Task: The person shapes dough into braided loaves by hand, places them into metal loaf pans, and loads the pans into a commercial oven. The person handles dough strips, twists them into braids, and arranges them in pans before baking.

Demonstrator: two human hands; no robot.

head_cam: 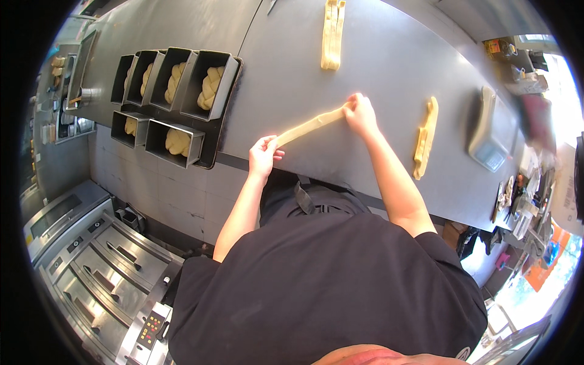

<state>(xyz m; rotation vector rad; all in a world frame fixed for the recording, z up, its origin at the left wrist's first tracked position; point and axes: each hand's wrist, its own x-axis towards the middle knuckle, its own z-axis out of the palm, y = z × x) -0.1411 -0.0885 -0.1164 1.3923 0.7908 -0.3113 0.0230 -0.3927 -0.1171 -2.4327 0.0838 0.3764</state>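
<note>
A long strip of pale yellow dough (pixel 312 125) stretches between my two hands over the near part of the metal worktable (pixel 283 86). Its left end is pinched in my left hand (pixel 263 157), near the table's front edge. My right hand (pixel 362 115) grips the other end, farther in over the table. Another bundle of dough strips (pixel 333 36) lies straight ahead at the far side. To the right of my right forearm rests a smaller group of dough strips (pixel 425 139).
At left, several metal loaf tins (pixel 218 86) holding braided dough (pixel 211 89) stand on a dark baking tray (pixel 232 98). A digital scale (pixel 490 130) sits at the right, with tools (pixel 504 196) near that end. A stainless deck oven (pixel 105 269) is behind me on the left.
</note>
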